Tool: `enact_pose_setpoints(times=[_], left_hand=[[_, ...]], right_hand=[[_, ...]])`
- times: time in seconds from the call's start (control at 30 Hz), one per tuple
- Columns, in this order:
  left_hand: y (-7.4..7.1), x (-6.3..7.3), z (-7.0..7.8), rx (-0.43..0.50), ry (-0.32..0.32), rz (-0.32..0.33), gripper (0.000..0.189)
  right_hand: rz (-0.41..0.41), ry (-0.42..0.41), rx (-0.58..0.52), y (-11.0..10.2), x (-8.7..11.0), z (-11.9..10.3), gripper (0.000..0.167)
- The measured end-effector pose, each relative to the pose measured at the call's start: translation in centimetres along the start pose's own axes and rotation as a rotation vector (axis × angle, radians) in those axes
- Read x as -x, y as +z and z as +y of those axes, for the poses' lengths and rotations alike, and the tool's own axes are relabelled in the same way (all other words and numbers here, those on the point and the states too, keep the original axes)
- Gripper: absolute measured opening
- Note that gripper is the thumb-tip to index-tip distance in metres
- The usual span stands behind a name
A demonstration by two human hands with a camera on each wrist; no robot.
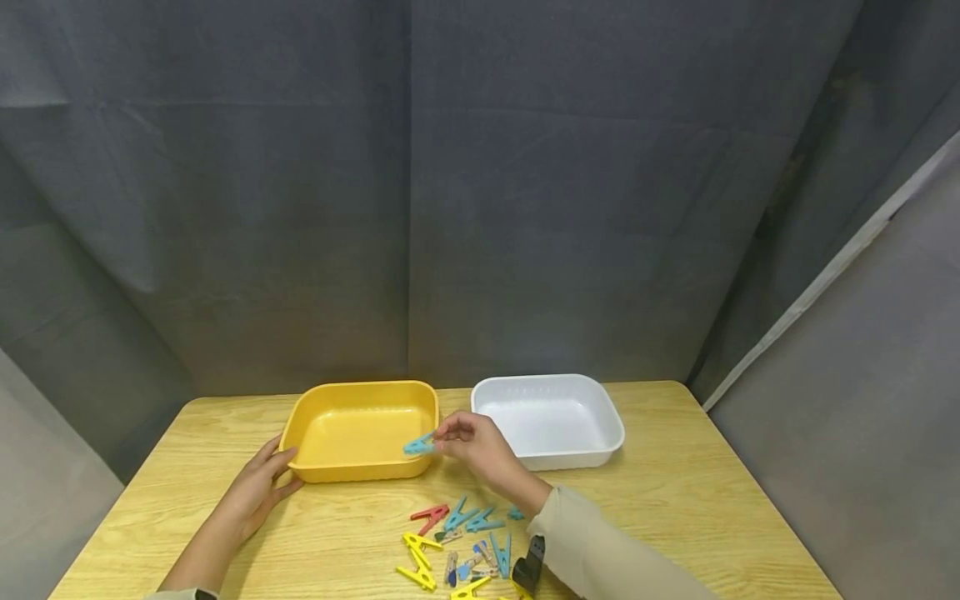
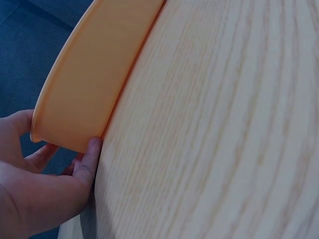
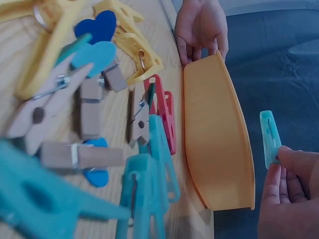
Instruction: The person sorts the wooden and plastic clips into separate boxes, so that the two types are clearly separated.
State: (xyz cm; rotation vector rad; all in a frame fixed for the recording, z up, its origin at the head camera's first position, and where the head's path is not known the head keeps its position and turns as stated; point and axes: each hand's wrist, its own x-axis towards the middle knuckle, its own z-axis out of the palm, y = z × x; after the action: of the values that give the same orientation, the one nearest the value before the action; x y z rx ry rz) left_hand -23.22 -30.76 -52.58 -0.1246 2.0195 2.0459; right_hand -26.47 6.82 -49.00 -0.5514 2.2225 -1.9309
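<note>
At lower left of the frame, the left hand (image 1: pixel 255 493) held the yellow tray (image 1: pixel 356 474) by its corner, probably to steady it. Right of it, the right hand (image 1: pixel 480 450) pinched a blue clothespin (image 1: pixel 418 445) by one end over the tray, likely keeping the other end clear. Loose clothespins (image 1: pixel 480 523) lay below.

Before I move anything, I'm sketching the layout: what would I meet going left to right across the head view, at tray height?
Left hand → yellow tray → held blue clip → right hand → white tray.
</note>
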Motion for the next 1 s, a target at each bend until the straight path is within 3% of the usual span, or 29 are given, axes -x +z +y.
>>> enact_pose_setpoints(times=[1.0], left_hand=[[-0.1,0.1,0.2,-0.007,0.015,-0.012,0.073]], right_hand=[[0.107,-0.025,0.04,5.4,-4.8,-0.8,0.012]])
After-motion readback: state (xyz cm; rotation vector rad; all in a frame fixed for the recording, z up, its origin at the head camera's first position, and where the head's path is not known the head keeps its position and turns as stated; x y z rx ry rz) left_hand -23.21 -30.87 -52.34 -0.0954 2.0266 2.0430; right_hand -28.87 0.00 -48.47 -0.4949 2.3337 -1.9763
